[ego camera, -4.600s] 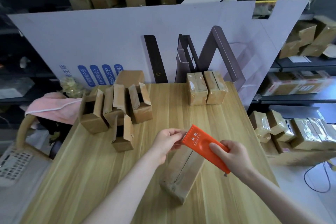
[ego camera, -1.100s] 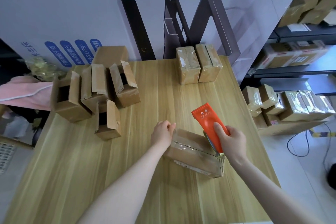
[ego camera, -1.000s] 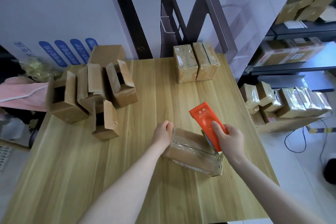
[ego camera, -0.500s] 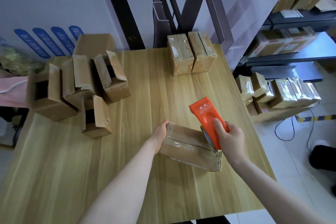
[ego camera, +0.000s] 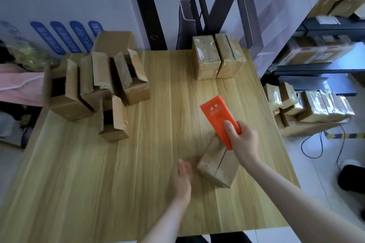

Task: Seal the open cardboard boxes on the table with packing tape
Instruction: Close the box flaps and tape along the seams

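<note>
Right hand (ego camera: 245, 142) grips orange tape dispenser (ego camera: 216, 116) at far end of cardboard box (ego camera: 214, 164). Left hand (ego camera: 180, 179) fingers relaxed, holding nothing, just left of box, blurred.

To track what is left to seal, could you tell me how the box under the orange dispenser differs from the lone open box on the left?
The near box has its flaps shut along a seam; the lone box has flaps standing up, dark inside showing. The first lies on a long side; the second stands upright. The right hand holds the orange dispenser over the first; nothing touches the second. Both are brown cardboard.
</note>
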The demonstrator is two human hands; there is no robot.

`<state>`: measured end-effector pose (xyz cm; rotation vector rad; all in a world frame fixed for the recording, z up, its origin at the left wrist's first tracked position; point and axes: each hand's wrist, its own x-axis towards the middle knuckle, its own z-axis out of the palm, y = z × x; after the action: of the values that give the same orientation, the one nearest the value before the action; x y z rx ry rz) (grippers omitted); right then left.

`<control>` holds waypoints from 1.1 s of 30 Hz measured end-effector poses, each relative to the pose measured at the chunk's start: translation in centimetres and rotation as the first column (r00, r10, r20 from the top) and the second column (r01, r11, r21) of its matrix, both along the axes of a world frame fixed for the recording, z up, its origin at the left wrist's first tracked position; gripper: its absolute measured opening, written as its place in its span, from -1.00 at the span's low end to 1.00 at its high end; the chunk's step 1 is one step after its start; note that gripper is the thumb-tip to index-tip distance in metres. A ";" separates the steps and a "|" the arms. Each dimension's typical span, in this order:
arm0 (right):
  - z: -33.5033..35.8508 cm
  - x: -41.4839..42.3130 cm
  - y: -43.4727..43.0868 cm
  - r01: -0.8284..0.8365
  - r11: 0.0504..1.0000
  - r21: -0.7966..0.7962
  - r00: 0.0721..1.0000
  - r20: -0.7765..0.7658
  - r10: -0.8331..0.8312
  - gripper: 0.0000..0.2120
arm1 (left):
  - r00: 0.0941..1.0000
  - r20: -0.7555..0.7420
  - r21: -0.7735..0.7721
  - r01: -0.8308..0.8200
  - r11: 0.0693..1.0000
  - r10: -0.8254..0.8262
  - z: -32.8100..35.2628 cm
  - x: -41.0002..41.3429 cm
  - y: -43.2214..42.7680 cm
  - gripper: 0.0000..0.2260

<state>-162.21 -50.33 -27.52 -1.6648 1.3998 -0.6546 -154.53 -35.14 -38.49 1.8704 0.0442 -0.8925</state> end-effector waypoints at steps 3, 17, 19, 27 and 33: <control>1.5 -0.7 -0.4 0.107 0.993 0.040 0.980 0.167 -0.112 -0.58 | 0.973 0.219 -0.110 0.105 0.988 -0.079 2.5 1.8 -1.5 -0.74; 4.8 -2.7 1.4 0.279 0.959 0.046 0.890 0.362 -0.276 -0.58 | 0.843 0.229 0.116 0.473 0.873 -0.487 5.1 3.4 -6.2 -0.46; 4.3 -2.6 1.9 0.277 0.957 0.091 0.886 0.360 -0.291 -0.56 | 0.877 0.276 0.158 0.363 0.918 -0.394 5.3 6.2 -5.8 -0.37; 4.4 -0.3 4.4 0.258 0.960 0.112 0.906 0.318 -0.281 -0.60 | 0.260 0.684 0.487 0.532 0.692 -0.681 6.6 9.3 -3.3 -0.20; 3.5 0.6 4.9 0.273 0.947 0.167 0.896 0.313 -0.314 -0.61 | -0.239 0.530 0.767 0.543 0.340 -0.814 3.5 9.8 -2.4 -0.20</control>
<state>-161.63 -45.40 -24.01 -1.1875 1.4175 -0.9595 -144.72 -37.56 -35.01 2.3235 -2.0549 -0.2456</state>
